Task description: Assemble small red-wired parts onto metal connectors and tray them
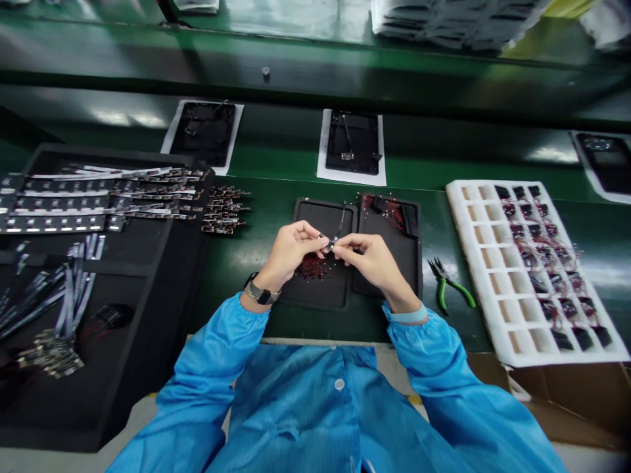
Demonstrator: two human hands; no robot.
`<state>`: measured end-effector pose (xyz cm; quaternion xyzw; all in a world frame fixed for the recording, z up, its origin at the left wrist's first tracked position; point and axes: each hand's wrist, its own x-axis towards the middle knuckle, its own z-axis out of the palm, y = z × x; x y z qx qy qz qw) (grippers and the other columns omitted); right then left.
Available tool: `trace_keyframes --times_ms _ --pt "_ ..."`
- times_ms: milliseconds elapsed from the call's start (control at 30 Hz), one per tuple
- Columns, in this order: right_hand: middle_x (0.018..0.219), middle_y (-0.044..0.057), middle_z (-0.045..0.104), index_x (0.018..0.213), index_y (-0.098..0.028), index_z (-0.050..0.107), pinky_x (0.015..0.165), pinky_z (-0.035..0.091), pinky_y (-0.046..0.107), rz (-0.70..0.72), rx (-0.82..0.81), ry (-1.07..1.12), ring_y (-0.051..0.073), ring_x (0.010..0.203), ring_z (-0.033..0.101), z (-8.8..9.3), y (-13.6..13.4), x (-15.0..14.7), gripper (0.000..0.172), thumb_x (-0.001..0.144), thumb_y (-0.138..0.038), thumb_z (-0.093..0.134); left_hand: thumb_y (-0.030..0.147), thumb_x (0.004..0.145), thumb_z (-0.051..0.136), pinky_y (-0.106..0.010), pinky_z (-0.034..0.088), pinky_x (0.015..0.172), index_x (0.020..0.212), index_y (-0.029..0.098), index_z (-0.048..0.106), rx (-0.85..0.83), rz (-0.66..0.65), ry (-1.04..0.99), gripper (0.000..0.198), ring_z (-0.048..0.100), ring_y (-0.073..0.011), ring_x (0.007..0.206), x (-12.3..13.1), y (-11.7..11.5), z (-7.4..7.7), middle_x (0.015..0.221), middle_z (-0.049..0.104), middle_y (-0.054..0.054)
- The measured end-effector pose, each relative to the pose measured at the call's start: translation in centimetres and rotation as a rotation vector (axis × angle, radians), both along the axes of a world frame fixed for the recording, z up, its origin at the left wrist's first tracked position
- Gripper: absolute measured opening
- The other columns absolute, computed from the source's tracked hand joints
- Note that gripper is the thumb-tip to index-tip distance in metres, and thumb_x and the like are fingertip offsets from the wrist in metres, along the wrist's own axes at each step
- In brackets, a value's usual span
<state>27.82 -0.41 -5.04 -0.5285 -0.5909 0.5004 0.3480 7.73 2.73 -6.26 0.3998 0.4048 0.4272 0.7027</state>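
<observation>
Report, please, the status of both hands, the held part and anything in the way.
Left hand and right hand both pinching small part. Part above left tray, near red wires. Pliers at right, not in the way.

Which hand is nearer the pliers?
The right. The right hand is to the left of the pliers, not touching them; the left hand is farther left, beyond the right hand. Both pinch a small part.

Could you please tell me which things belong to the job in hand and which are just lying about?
Probably in the job:
small electronic part, held by left hand and right hand
pile of red wires
black rectangular tray

Seemingly lying about:
green-handled metal pliers
brown cardboard box
</observation>
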Motion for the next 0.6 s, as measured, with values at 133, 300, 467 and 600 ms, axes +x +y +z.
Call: trace_keyframes --times_ms 133,300,467,600 --pt "0.077 0.006 0.075 0.087 -0.016 0.08 0.059 0.05 0.03 0.008 -0.013 0.079 0.015 0.063 0.061 0.24 0.01 0.01 0.03 0.087 -0.046 0.08 0.029 0.065 0.096 -0.028 0.058 0.063 0.074 0.014 0.062 -0.057 -0.041 -0.071 0.038 0.07 -0.0155 0.058 -0.13 0.15 0.18 0.068 0.075 -0.006" --pt "0.076 0.005 0.075 0.084 -0.017 0.081 0.055 0.05 0.028 0.008 -0.068 0.172 0.014 0.062 0.061 -0.07 0.17 -0.04 0.03 0.082 -0.046 0.085 0.028 0.065 0.097 -0.027 0.059 0.066 0.075 0.014 0.06 -0.104 -0.069 -0.101 0.041 0.072 -0.0159 0.06 -0.19 0.17 0.07 0.067 0.074 -0.005" --pt "0.076 0.006 0.076 0.084 -0.017 0.081 0.055 0.049 0.027 0.004 -0.079 0.196 0.015 0.063 0.062 -0.32 0.12 0.05 0.028 0.081 -0.045 0.086 0.027 0.064 0.097 -0.027 0.059 0.066 0.075 0.014 0.059 -0.104 -0.082 -0.119 0.042 0.073 -0.0162 0.06 -0.26 0.21 -0.06 0.067 0.075 -0.005" --pt "0.076 0.006 0.076 0.083 -0.017 0.082 0.053 0.048 0.027 0.007 -0.081 0.201 0.015 0.063 0.063 -0.29 0.13 0.1 0.027 0.081 -0.044 0.086 0.027 0.063 0.098 -0.027 0.059 0.066 0.075 0.014 0.059 -0.102 -0.083 -0.127 0.043 0.073 -0.0161 0.06 -0.25 0.22 0.03 0.068 0.076 -0.005"
